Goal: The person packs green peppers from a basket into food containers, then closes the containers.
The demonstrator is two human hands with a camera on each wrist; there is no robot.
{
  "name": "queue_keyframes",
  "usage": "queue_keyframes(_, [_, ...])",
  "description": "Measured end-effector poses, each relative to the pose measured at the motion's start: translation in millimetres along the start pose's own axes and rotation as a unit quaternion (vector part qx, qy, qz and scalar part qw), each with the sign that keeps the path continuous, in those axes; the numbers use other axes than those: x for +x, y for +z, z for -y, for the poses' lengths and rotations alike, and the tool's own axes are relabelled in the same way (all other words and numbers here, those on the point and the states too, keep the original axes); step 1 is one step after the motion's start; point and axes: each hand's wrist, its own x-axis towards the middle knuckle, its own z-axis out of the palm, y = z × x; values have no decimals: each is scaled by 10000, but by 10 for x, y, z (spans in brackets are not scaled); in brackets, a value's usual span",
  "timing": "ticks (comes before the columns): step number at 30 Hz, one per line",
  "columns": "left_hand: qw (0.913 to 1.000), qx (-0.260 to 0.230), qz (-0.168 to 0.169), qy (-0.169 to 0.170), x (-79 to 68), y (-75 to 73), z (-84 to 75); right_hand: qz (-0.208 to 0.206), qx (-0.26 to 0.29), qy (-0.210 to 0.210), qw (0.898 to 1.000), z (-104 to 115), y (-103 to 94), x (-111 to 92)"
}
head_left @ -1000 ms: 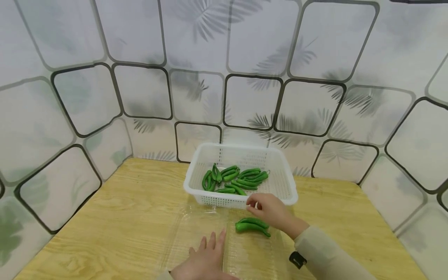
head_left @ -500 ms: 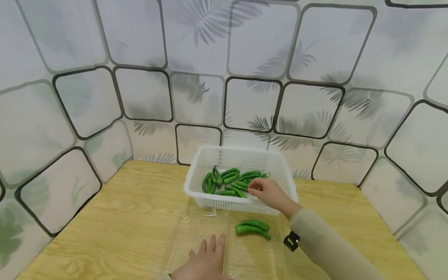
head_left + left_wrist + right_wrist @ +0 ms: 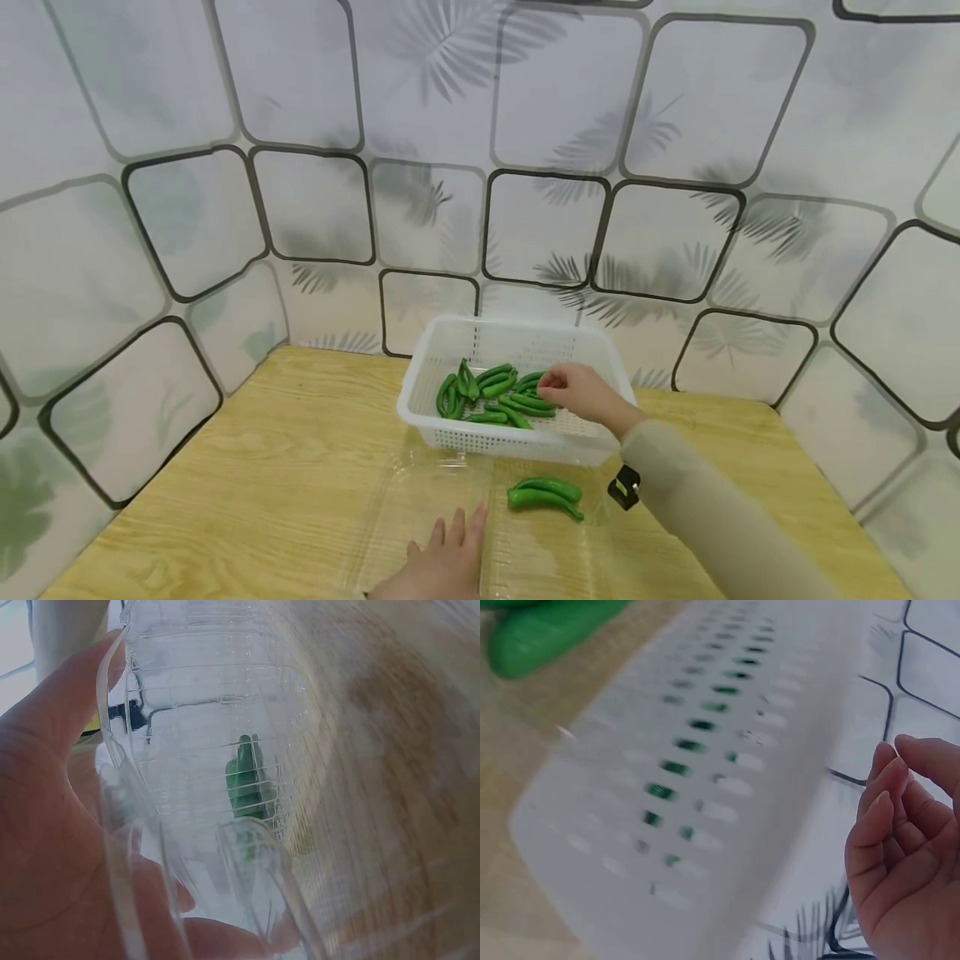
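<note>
Spread fingers of my left hand rest on a clear plastic clamshell box, near the fold between its two halves. In the left wrist view, the thumb and fingers lie against the clear plastic rim. Two green peppers lie side by side in the box's right half. My right hand hovers over the right side of a white perforated basket. Its fingers are loosely bent with the thumb close to the fingertips, and nothing shows between them. Several green peppers lie in the basket, some partly hidden behind this hand.
The basket stands directly behind the box on a wood-grain table. A patterned wall covering surrounds the table at the back and sides. A dark device is strapped at the right wrist.
My right hand has moved away from above the two peppers in the box, forward over the basket's near rim to the peppers inside. My left hand has stayed on the box.
</note>
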Motion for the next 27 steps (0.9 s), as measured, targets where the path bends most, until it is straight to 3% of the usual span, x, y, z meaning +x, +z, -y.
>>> queue_keyframes(6, [9999, 74, -57, -72, 18, 7, 25, -87, -189, -77, 9998, 71, -223, 156])
queue_keyframes(12, [9993, 186, -239, -234, 46, 120, 48, -119, -381, -76, 9992, 49, -323, 333])
queue_keyframes(18, [9978, 82, -591, -301, 79, 249, 108, -136, -573, 68, 9982, -18, -340, 527])
queue_keyframes(23, [9973, 11, -683, -268, 99, 297, 149, -211, -687, 217, 9972, -101, -302, 680])
queue_keyframes(27, [9977, 12, -641, -227, 114, 289, 151, 2, -906, 240, 9956, -157, -263, 768])
